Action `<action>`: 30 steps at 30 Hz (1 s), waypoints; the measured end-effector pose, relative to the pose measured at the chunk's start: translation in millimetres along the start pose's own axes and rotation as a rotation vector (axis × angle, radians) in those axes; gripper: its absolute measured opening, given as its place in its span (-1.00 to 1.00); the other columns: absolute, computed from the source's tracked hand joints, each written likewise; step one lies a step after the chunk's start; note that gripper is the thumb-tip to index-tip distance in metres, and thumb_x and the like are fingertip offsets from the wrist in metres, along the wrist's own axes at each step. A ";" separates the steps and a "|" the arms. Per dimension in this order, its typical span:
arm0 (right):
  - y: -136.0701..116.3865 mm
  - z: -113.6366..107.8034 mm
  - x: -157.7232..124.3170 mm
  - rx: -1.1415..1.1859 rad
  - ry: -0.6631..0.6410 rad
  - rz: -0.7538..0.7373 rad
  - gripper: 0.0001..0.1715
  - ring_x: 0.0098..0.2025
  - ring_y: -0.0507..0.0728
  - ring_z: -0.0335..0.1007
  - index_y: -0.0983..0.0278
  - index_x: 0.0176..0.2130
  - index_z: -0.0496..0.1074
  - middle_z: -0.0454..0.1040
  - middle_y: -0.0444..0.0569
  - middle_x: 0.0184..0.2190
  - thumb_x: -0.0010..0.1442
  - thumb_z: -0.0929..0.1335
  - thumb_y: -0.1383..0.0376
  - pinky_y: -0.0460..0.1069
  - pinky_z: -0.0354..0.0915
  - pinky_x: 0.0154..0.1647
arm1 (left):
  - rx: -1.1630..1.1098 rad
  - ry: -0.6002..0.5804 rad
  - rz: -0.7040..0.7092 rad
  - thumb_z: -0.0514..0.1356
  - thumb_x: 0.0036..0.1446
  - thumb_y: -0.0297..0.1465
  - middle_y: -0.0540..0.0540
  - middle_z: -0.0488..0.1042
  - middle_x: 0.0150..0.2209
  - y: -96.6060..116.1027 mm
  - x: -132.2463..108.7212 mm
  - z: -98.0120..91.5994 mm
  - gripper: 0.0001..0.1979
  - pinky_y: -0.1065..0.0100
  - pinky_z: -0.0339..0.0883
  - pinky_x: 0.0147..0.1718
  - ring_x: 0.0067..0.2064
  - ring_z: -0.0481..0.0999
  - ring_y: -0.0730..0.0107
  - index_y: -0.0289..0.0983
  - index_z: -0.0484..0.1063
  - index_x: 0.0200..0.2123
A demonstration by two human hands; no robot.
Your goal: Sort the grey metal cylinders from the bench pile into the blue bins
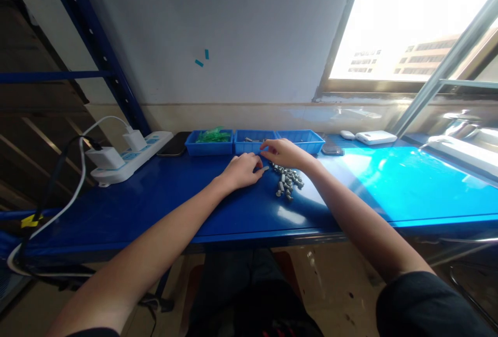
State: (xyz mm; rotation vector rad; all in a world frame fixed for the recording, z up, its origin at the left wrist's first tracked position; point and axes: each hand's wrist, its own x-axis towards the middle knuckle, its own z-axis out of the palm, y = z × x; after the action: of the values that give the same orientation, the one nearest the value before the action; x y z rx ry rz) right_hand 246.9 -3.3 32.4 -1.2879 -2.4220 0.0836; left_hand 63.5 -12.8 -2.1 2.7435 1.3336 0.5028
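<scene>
My left hand (245, 171) rests over the blue tabletop with its fingers curled. Between its thumb and forefinger the tip of a small pale metal piece (266, 169) sticks out; its exact kind is too small to tell. My right hand (284, 152) hovers just right of it, thumb and fingers bent together in front of the middle blue bin (254, 148). Whatever is in those fingertips cannot be made out. Below the right hand lies a loose pile of shiny metal bolt-like fasteners (288, 180). Some small metal parts show inside the middle bin.
A blue bin (208, 149) with green plastic pieces stands at left, another blue bin (311, 146) at right. Dark phones (175, 144) and a white power strip (150, 151) with plugs and cables sit left. White devices (375, 137) lie near the window.
</scene>
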 end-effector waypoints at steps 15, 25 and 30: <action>-2.1 4.7 6.6 0.105 0.316 -0.119 -0.88 -0.39 0.04 0.36 0.31 -0.28 0.48 0.48 -0.07 -0.43 0.17 0.36 0.30 -0.09 0.24 -0.32 | -0.626 0.281 -0.184 0.08 0.21 -0.23 -0.17 0.57 -0.25 -22.0 9.8 -1.8 -0.68 0.29 0.40 -0.17 -0.21 0.54 0.26 -0.34 0.42 -0.12; 18.8 -5.7 26.9 -0.158 0.331 0.116 -0.62 -0.14 0.20 0.42 0.38 -0.02 0.49 0.53 0.12 -0.19 0.20 0.35 0.27 0.02 0.26 -0.07 | -0.133 -0.020 0.234 0.06 0.24 -0.38 -0.24 0.31 0.20 1.1 29.0 22.7 -0.58 0.12 0.18 0.18 0.20 0.31 0.10 -0.28 0.25 0.16; 27.3 -14.8 0.3 -0.093 0.221 0.247 -0.65 -0.29 0.11 0.43 0.30 -0.07 0.52 0.53 -0.03 -0.35 0.24 0.31 0.19 -0.05 0.24 -0.23 | -0.104 0.034 0.164 0.09 0.22 -0.34 -0.20 0.45 -0.06 -9.7 30.1 23.7 -0.77 0.19 0.33 0.00 -0.02 0.47 0.14 -0.28 0.42 -0.11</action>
State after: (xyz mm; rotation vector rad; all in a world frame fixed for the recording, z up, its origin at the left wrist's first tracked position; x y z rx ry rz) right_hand 273.6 10.6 39.7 -1.5462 -2.0958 -0.0996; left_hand 80.8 18.9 -18.2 2.7834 1.0608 0.6130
